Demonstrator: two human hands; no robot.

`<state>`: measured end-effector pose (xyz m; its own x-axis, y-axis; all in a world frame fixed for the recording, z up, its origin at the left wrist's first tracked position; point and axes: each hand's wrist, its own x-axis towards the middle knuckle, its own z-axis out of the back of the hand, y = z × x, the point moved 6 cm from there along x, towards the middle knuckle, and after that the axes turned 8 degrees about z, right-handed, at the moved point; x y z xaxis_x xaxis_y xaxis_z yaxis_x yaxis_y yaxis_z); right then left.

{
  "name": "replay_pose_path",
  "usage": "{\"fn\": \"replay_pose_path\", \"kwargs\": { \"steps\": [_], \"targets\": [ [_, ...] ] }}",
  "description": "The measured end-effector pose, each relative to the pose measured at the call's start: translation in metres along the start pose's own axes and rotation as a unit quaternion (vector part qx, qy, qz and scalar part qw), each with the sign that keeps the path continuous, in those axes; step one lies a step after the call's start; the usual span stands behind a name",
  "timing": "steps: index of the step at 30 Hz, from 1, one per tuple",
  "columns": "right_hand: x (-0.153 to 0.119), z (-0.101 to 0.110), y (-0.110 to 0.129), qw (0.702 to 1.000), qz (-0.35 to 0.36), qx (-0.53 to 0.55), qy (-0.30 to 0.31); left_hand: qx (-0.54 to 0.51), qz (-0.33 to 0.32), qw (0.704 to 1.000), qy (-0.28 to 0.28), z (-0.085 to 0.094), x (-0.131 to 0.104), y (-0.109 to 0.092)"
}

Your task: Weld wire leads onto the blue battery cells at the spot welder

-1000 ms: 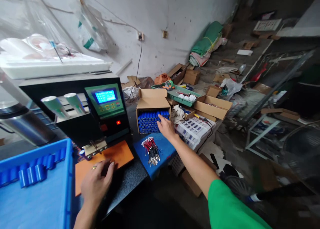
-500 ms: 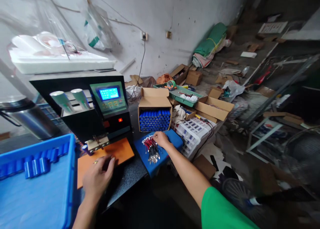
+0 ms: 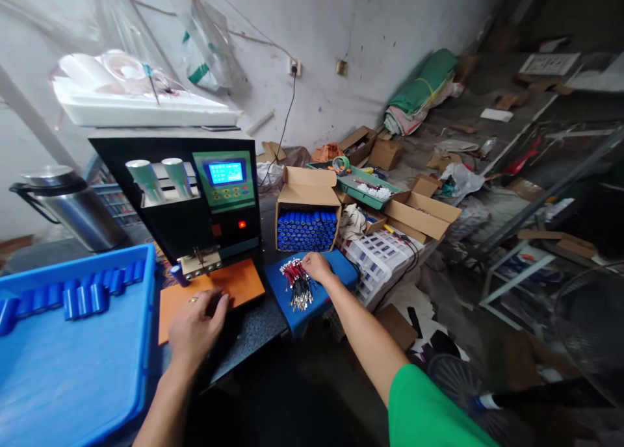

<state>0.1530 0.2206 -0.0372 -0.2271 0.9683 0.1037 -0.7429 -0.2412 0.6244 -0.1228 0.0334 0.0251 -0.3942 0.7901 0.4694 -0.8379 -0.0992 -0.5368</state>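
Observation:
My left hand (image 3: 195,327), a ring on one finger, lies palm down on the orange mat (image 3: 244,281) in front of the black spot welder (image 3: 214,200). A single blue cell (image 3: 178,275) stands under the welder's head. My right hand (image 3: 316,267) reaches out to a bundle of red wires with metal ends (image 3: 296,283) on a blue pad (image 3: 341,262). Its fingertips close on the right side of the bundle. Just behind the pad, a cardboard box (image 3: 307,187) is packed with upright blue cells (image 3: 307,229).
A blue tray (image 3: 73,382) at my left holds a row of blue cells (image 3: 78,297). A steel kettle (image 3: 73,206) stands behind it. White slotted holders (image 3: 380,252), open cartons and a green tray (image 3: 370,190) crowd the right. The floor beyond is littered.
My right hand drew back from the box of blue cells to the wire bundle on the blue pad. My left hand stayed on the orange mat. The view shifted slightly.

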Motion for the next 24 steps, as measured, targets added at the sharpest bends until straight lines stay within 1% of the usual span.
{"fn": "replay_pose_path", "kwargs": {
  "steps": [5,7,9,11,13,14,18,20,22,24],
  "targets": [
    [-0.006,0.000,-0.006,0.994,0.007,0.102,-0.043,-0.002,0.002,1.000,0.000,0.000,-0.002,0.003],
    [-0.009,0.002,-0.010,0.991,0.008,0.120,-0.053,-0.011,0.005,1.000,0.002,0.000,-0.002,0.004],
    [-0.013,0.008,-0.015,0.981,0.002,0.178,-0.078,-0.020,0.008,1.000,0.003,-0.001,-0.002,0.005],
    [-0.017,0.017,-0.017,0.952,-0.003,0.281,-0.118,-0.023,0.010,1.000,0.002,0.000,-0.001,0.005],
    [-0.018,0.030,-0.015,0.911,0.005,0.382,-0.159,-0.021,0.009,1.000,0.005,0.000,0.000,0.005],
    [-0.018,0.037,-0.011,0.894,0.015,0.413,-0.175,-0.019,0.008,1.000,0.008,0.000,0.000,0.005],
    [-0.018,0.068,0.015,0.843,0.076,0.476,-0.237,-0.030,0.018,0.999,0.019,-0.001,0.001,0.008],
    [-0.022,0.080,0.029,0.819,0.106,0.496,-0.267,-0.051,0.027,0.998,0.022,-0.001,0.002,0.012],
    [-0.028,0.085,0.042,0.800,0.127,0.514,-0.281,-0.080,0.036,0.996,0.028,-0.002,0.002,0.014],
    [-0.035,0.082,0.055,0.788,0.138,0.535,-0.272,-0.125,0.056,0.990,0.038,-0.001,0.000,0.015]
  ]
}}
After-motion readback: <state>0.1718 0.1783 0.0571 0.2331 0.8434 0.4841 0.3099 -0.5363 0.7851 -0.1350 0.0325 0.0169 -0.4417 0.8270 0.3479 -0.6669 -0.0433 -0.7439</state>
